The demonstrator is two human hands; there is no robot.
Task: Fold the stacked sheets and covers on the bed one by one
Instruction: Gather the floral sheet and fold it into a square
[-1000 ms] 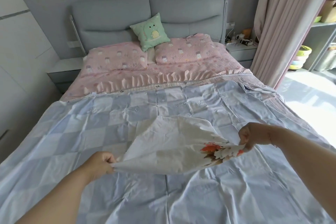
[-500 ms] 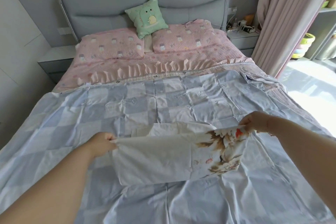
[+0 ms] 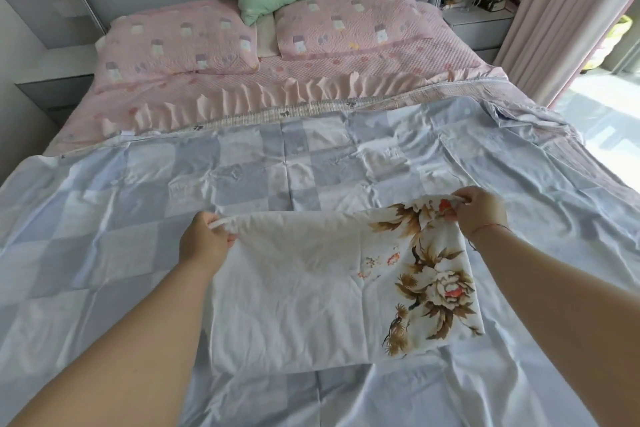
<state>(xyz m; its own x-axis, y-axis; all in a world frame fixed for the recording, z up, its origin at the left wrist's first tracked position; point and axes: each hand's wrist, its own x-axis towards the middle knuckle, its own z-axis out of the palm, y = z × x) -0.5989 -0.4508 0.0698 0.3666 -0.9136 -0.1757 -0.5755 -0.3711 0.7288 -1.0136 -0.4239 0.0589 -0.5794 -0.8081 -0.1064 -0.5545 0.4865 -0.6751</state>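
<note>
Pinching one white flower-printed cover [image 3: 311, 295] by its top corners, my left hand [image 3: 204, 241] and right hand [image 3: 479, 211] hold it stretched. It hangs as a creased rectangle over one checked blue sheet [image 3: 104, 218]; two pink quilted pillows [image 3: 180, 42] lie beyond.

A white cover [image 3: 298, 291] printed with brown-leaved, cream and orange flowers along its right side hangs stretched by its upper edge, its lower part draping toward the bed. The upper left corner is pinched in the left hand [image 3: 204, 243], the upper right corner in the right hand [image 3: 479, 215]. Beneath it, a blue and white checked sheet [image 3: 138, 218] lies spread flat and creased across most of the bed, its far edge reaching a pink quilted cover [image 3: 311, 80] with a ruffled border near the pillows.
</note>
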